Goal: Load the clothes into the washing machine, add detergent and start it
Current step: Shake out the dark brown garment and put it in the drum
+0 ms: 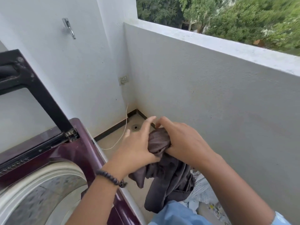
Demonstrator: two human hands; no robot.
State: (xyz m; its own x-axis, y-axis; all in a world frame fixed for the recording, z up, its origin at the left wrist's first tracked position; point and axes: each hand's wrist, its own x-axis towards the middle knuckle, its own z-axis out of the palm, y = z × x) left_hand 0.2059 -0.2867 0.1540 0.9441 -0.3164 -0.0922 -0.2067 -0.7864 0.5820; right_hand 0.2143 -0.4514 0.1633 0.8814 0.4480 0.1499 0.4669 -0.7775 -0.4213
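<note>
A dark brown garment (164,176) hangs bunched between my two hands, to the right of the washing machine. My right hand (183,143) grips its top from the right. My left hand (138,145) presses against the cloth from the left, thumb under it, fingers stretched upward. The top-loading washing machine (81,153) is maroon, at the lower left. Its lid (29,88) stands raised and its drum (40,197) lies open below. A light blue cloth (175,215) lies under my right forearm.
A white wall (211,111) closes the balcony on the right, with a corner at the back. A floor drain (135,127) and a thin white cord (125,130) lie on the floor behind the machine. White patterned fabric (203,192) lies at the lower right.
</note>
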